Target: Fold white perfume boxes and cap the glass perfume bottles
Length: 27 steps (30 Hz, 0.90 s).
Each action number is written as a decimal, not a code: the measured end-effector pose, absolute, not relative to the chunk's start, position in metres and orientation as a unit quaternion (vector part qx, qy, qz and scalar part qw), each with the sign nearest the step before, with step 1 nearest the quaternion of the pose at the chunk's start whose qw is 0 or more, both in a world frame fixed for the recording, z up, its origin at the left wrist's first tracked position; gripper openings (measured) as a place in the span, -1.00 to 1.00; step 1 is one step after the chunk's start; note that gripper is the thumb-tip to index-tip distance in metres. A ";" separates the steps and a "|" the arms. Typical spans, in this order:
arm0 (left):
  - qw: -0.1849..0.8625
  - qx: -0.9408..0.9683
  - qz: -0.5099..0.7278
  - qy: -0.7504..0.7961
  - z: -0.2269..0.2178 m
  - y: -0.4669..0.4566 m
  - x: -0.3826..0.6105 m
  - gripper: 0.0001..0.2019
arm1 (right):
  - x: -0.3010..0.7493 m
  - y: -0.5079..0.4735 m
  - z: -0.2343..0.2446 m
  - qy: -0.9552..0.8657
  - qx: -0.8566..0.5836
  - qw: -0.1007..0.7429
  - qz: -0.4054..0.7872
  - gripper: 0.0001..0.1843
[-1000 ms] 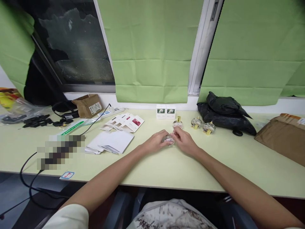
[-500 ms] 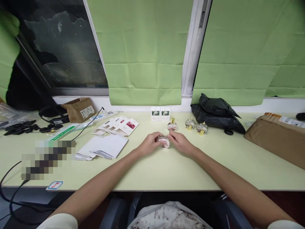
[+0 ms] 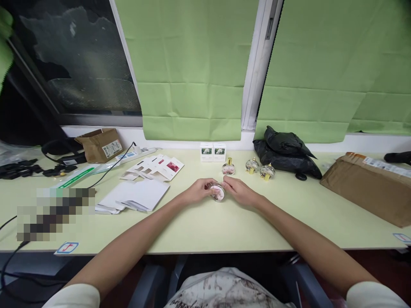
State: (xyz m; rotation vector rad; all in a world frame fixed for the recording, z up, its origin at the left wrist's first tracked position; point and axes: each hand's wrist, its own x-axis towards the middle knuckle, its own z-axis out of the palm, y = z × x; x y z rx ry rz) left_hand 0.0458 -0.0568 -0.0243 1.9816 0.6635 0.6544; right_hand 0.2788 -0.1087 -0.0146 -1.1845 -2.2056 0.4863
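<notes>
Both your left hand (image 3: 199, 191) and right hand (image 3: 239, 191) pinched the round bottle (image 3: 218, 192) lightly; a slip risked rolling it into the upright bottle (image 3: 228, 167) just behind.

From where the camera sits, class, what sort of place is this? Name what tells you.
Probably a small packing desk by a window: flat cartons and two boxes lie by round bottles, with a parcel alongside. Both hands hold a bottle.

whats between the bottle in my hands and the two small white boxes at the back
In the head view, one upright bottle with a gold cap stands between the held bottle and the white boxes; the rest of that stretch is bare table.
</notes>
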 end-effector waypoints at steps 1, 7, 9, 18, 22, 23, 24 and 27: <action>0.469 0.802 0.260 0.263 -0.024 -0.056 0.045 -0.58 | 0.278 -0.109 -0.014 -0.830 -0.443 0.289 0.179 -0.60; 0.537 0.776 0.237 0.229 -0.021 -0.056 0.046 -0.53 | 0.277 -0.110 -0.014 -0.838 -0.435 0.291 0.155 -0.62; 0.528 0.778 0.244 0.236 -0.021 -0.058 0.048 -0.54 | 0.277 -0.109 -0.015 -0.833 -0.444 0.301 0.136 -0.62; 0.326 0.827 0.314 0.332 -0.021 -0.074 0.055 -0.69 | 0.270 -0.103 -0.021 -0.777 -0.530 0.328 0.083 -0.47; 0.271 0.835 0.331 0.346 -0.018 -0.078 0.058 -0.69 | 0.266 -0.104 -0.025 -0.753 -0.549 0.351 0.094 -0.46; 0.268 0.836 0.334 0.345 -0.018 -0.078 0.058 -0.69 | 0.266 -0.104 -0.026 -0.751 -0.544 0.362 0.095 -0.47; 0.268 0.835 0.336 0.343 -0.017 -0.078 0.058 -0.70 | 0.266 -0.105 -0.027 -0.751 -0.538 0.372 0.095 -0.48; 0.284 0.831 0.338 0.339 -0.018 -0.077 0.057 -0.70 | 0.267 -0.106 -0.030 -0.760 -0.513 0.388 0.095 -0.50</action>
